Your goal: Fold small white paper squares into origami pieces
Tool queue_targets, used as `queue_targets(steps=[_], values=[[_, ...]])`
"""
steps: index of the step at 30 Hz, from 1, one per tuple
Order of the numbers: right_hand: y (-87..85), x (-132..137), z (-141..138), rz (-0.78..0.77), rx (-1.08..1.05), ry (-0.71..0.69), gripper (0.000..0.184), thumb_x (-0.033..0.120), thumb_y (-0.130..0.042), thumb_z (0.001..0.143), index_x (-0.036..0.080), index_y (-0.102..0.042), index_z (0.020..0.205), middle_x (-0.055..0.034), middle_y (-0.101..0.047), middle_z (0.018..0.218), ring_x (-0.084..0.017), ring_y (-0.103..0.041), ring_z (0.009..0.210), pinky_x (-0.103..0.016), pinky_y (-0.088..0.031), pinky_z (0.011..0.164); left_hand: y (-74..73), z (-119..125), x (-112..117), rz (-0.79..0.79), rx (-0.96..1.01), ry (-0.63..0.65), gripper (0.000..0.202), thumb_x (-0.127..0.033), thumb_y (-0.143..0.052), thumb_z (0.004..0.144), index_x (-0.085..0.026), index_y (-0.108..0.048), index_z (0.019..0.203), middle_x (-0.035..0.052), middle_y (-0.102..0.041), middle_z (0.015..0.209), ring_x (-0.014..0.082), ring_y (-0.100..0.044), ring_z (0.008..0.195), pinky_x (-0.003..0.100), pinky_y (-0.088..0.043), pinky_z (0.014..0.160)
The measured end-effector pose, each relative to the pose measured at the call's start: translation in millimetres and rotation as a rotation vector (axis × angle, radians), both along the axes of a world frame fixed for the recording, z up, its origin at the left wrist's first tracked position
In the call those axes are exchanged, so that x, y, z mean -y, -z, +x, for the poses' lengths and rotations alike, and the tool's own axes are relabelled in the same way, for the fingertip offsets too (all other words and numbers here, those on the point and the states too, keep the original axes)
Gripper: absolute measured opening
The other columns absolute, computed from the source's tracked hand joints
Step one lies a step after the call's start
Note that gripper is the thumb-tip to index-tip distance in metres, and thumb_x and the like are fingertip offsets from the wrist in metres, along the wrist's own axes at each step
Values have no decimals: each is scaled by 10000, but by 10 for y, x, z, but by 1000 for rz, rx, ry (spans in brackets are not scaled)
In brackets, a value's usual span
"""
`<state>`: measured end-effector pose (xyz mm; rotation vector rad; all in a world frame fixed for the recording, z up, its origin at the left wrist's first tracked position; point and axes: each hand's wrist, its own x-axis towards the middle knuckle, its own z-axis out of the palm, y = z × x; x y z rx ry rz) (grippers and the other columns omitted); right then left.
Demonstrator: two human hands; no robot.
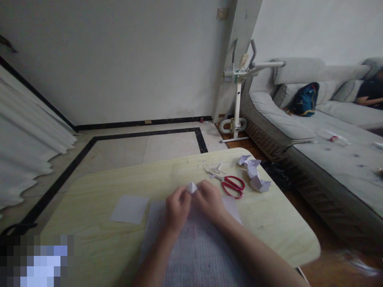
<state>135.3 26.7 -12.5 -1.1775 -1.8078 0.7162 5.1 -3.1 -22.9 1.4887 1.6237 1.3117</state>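
Note:
Between my two hands is a small folded piece of white paper (192, 187), its pointed top showing above the fingers. My left hand (178, 205) pinches it from the left, and my right hand (210, 199) grips it from the right. The fingers hide its lower part. Under my forearms lies a large lined sheet (191, 255) with writing on it. A blank square of paper (130, 209) rests to the left of my left hand. Scissors with red handles (233, 186) lie beyond my right hand, next to thin paper scraps (217, 167).
Several folded paper pieces (253, 171) stand near the right edge of the wooden table (89, 191). Right of the table is a grey sofa (338, 159) with a dark blue bag (305, 99) and a seated person (371, 91). An exercise machine (237, 95) stands behind.

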Motion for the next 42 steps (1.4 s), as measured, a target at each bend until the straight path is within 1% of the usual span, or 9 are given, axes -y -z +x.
queue_targets(steps=[7,13,17,22,27,31,35,38,42], values=[[2,-4,-1,-63,-91,28,219,209,-517,843,174,-527,627,13,-526,612,-118,-481,580,-223,-341,529,-114,35,-15,-93,264,24,263,-379,-567,838,-141,-670,799,28,-690,731,174,-634,705,225,-482,614],[31,-28,9,8,-74,3,193,191,-554,822,173,-534,630,14,-511,624,-116,-475,589,-228,-337,546,-182,4,-15,-68,349,125,243,-332,-529,840,-137,-673,860,36,-689,804,182,-629,782,244,-495,687],[66,-32,6,50,-61,-49,176,157,-545,800,176,-519,627,13,-500,643,-117,-479,596,-229,-346,552,-213,-22,-14,-74,329,107,260,-360,-537,835,-132,-653,789,27,-656,736,169,-605,720,234,-478,645],[38,-39,16,49,-55,-43,148,140,-530,786,178,-521,643,11,-499,652,-119,-472,594,-230,-346,544,-241,-30,-26,-125,308,104,244,-342,-563,821,-123,-673,810,28,-663,744,167,-605,714,232,-472,643],[-4,-53,25,29,-91,-30,135,134,-524,782,175,-537,654,13,-506,637,-119,-464,588,-227,-345,537,-190,-43,-48,-117,289,97,233,-328,-572,820,-125,-685,835,36,-688,772,177,-629,740,229,-483,641],[-1,-74,40,-29,-121,-48,103,124,-523,779,171,-602,733,1,-558,683,-132,-510,641,-234,-386,582,-77,-54,-73,-77,250,66,228,-333,-572,833,-133,-681,850,40,-702,787,183,-648,758,232,-500,657],[19,-97,45,-135,-181,-68,112,257,-575,826,170,-634,788,-8,-595,693,-133,-530,622,-233,-409,566,4,-52,-76,-70,215,101,259,-359,-556,856,-145,-692,908,57,-726,851,192,-673,798,245,-515,706],[18,-109,41,-200,-241,-78,161,308,-596,826,167,-621,751,-13,-604,682,-131,-535,605,-229,-420,546,6,-48,-63,-71,157,120,270,-368,-547,864,-152,-698,925,62,-731,875,196,-676,814,252,-513,728],[-14,-110,39,-271,-303,-83,171,296,-605,812,163,-606,706,-7,-601,646,-132,-548,600,-228,-433,544,-43,-51,-47,-83,103,109,282,-380,-526,877,-150,-689,886,56,-723,820,193,-667,782,247,-504,705]])
